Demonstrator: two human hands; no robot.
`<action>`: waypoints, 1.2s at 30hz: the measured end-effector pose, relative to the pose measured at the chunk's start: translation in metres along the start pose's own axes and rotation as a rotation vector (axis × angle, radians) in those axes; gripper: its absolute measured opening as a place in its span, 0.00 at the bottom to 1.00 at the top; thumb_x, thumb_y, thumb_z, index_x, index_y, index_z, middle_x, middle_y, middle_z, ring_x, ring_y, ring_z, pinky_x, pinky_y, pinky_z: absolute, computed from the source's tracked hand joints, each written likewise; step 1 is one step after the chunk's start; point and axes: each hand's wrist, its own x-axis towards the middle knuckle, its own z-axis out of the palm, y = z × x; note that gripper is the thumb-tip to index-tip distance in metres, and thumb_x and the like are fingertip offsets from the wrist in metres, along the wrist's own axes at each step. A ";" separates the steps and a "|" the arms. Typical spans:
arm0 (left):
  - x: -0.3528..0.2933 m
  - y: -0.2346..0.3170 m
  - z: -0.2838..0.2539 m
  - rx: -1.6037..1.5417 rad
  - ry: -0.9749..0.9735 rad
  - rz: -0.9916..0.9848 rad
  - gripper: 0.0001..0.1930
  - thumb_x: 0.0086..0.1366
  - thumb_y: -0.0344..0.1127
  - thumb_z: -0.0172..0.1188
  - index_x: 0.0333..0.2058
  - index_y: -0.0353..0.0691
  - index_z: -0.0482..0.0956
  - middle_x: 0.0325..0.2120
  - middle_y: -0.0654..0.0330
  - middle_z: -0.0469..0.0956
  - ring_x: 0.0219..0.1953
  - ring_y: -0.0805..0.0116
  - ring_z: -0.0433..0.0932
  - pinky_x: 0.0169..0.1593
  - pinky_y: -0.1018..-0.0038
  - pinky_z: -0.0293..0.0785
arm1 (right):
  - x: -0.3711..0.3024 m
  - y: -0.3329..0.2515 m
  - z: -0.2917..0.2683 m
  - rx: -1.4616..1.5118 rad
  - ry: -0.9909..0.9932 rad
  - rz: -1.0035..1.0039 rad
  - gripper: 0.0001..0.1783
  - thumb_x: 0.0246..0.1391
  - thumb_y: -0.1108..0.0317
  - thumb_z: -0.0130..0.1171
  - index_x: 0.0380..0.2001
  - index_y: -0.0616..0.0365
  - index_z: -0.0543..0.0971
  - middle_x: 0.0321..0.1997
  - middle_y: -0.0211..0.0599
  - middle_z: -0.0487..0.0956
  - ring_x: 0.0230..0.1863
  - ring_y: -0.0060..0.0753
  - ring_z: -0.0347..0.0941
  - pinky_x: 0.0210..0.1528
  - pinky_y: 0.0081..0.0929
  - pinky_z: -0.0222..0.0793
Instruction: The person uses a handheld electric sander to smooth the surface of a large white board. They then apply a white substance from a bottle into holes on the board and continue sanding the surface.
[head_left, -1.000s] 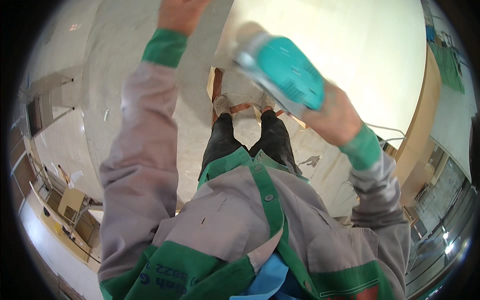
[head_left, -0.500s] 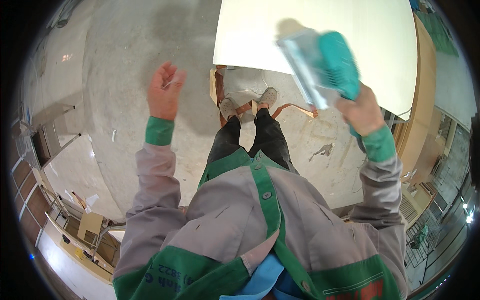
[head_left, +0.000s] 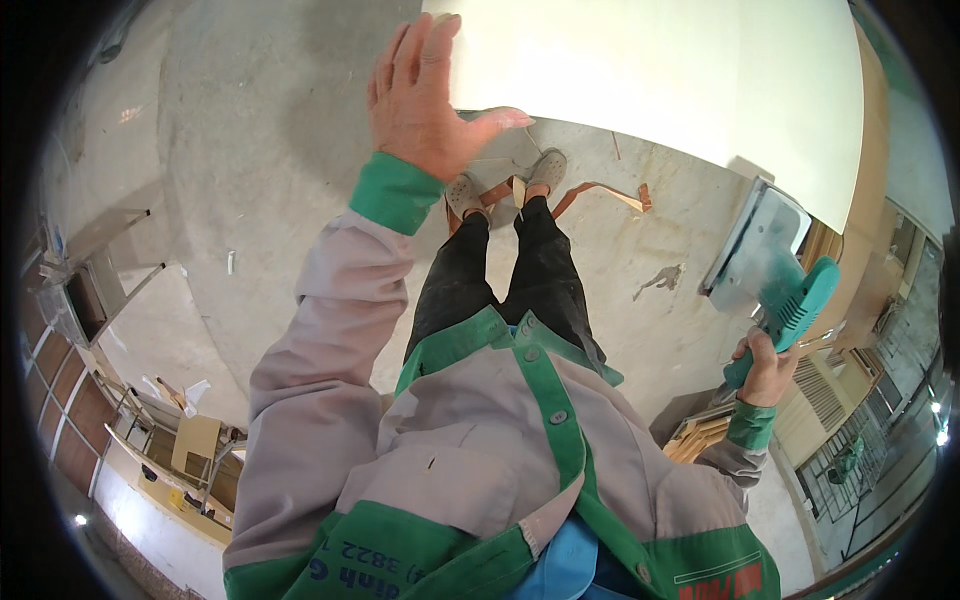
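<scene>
A large white panel [head_left: 640, 70] spans the far middle and right. At its near left corner is my left hand [head_left: 420, 110], fingers stretched and thumb spread out along the front edge; whether the palm presses on the panel I cannot tell. Out to the right, my right hand [head_left: 768, 370] grips the handle of a teal power sander [head_left: 790, 300] with a flat rectangular metal base [head_left: 760, 235]. The sander's base is tilted, close to the panel's near right corner.
Brown and pale strips [head_left: 600, 190] lie on the concrete floor [head_left: 270, 200] around my shoes [head_left: 545, 170]. Stacked boards [head_left: 865, 230] stand along the right. A metal-legged frame [head_left: 90, 300] and a wooden bench [head_left: 195, 450] are at the left.
My left hand has gone up and right to the panel's corner, its fingers opening out. My right hand has pulled the sander right and back toward me, off from over the panel.
</scene>
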 end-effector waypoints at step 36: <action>-0.072 0.034 -0.098 -1.609 -0.364 -1.272 0.32 0.70 0.46 0.56 0.64 0.28 0.68 0.54 0.47 0.79 0.50 0.62 0.81 0.54 0.68 0.78 | -0.040 -0.043 0.239 -0.575 -0.399 -1.117 0.53 0.36 0.70 0.70 0.72 0.58 0.66 0.26 0.32 0.72 0.28 0.35 0.73 0.32 0.35 0.68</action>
